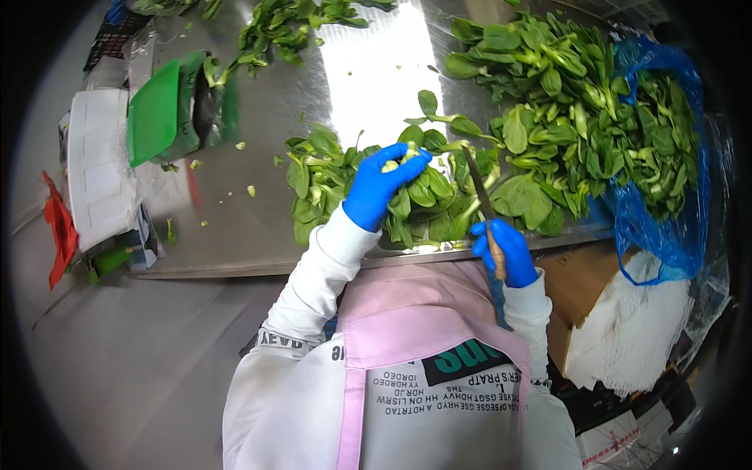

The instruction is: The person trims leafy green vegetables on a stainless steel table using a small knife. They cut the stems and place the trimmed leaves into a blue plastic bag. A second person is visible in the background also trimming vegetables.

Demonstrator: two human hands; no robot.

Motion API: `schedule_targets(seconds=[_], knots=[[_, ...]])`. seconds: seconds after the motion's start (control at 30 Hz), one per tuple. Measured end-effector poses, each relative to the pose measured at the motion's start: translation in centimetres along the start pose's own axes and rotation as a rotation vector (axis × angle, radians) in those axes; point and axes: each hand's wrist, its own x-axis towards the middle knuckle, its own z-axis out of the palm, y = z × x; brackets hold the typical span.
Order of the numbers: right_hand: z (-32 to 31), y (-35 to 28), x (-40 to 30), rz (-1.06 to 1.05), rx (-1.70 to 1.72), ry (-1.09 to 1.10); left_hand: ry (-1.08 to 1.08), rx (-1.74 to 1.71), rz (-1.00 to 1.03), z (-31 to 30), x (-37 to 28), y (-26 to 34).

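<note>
My left hand, in a blue glove, grips leafy greens by their pale stem ends, the leaves hanging below its fingers. My right hand, gloved in blue too, is closed on the wooden handle of a knife. The blade points away from me, its tip beside the stem of a leafy green. Under and around the left hand lies a pile of leafy greens on the metal table. A larger heap of greens spreads to the right of the knife.
A blue plastic bag with greens stands at the table's right edge. At the left are a green plastic container and a white container. More greens lie at the far side. A cardboard box stands below right.
</note>
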Motion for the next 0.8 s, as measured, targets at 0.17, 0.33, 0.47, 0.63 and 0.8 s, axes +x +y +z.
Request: schedule_targets(seconds=[0.17, 0.33, 0.47, 0.63, 0.8], knots=[[0.1, -0.7, 0.3, -0.08, -0.355, 0.175, 0.041, -0.334, -0.012, -2.9, 1.7, 2.9], [-0.8, -0.8, 0.0, -0.07, -0.299, 0.128, 0.244, -0.318, 0.411, -10.2, 10.6, 8.6], [-1.3, -0.6, -0.3, -0.104, -0.279, 0.114, 0.619, -0.105, 0.424, -8.9, 10.0, 15.7], [-3.9, 0.3, 0.3, -0.511, -0.539, 0.516, 0.309, 0.385, 0.474, -1.2, 10.6, 6.2], [-6.5, -2.8, 0.5, -0.791, -0.827, 0.825, -0.043, 0.296, 0.109, 7.1, 7.4, -3.3]])
